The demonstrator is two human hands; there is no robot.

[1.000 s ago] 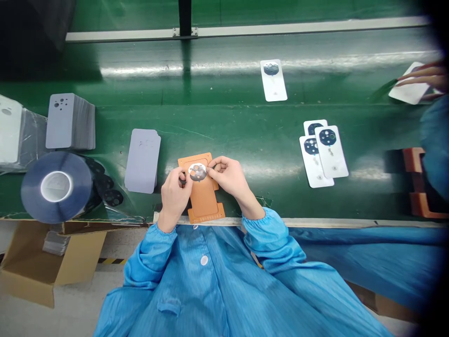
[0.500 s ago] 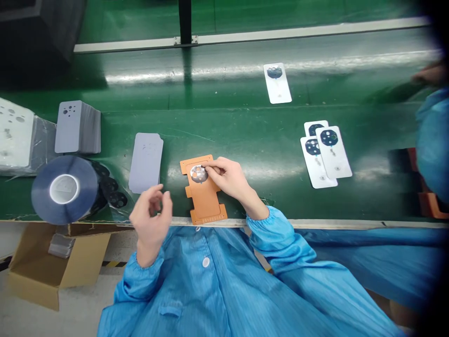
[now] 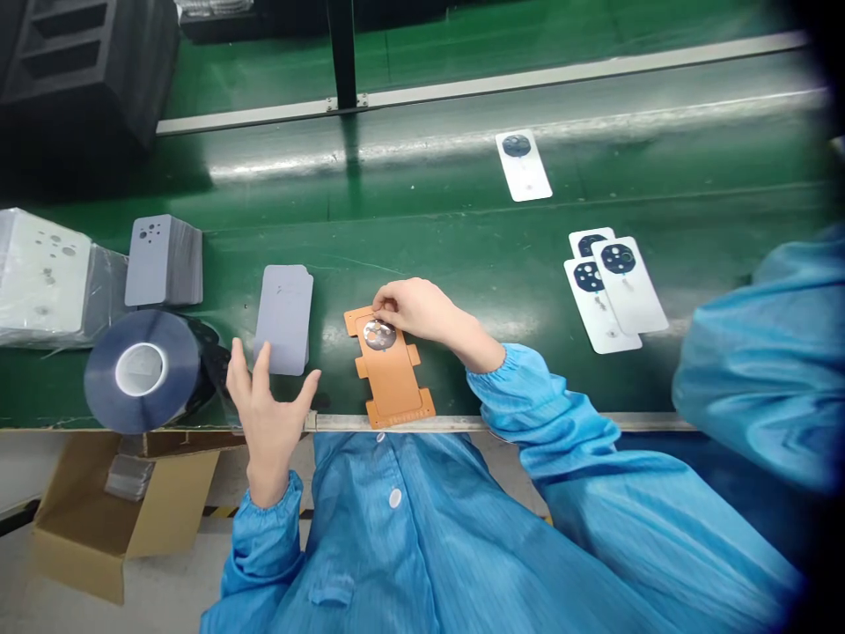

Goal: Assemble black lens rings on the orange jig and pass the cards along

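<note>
An orange jig (image 3: 393, 379) lies at the near edge of the green belt (image 3: 462, 246), with a round silvery disc (image 3: 379, 335) in its upper recess. My right hand (image 3: 413, 310) rests at the jig's top, fingertips pinched on the disc's upper edge. My left hand (image 3: 268, 418) hovers open, fingers spread, holding nothing, just below a small stack of grey cards (image 3: 285, 317) left of the jig.
A roll of dark film (image 3: 142, 370) and a taller grey card stack (image 3: 164, 261) sit at the left, beside wrapped white sheets (image 3: 43, 277). White cards with dark round parts (image 3: 617, 286) lie at the right, one more (image 3: 523, 165) farther back. A co-worker's blue sleeve (image 3: 766, 352) is at the right. A cardboard box (image 3: 85, 511) sits below.
My left hand left the disc, swung left and down off the jig, and opened its fingers. My right hand stayed on the disc. The co-worker's sleeve came further into view.
</note>
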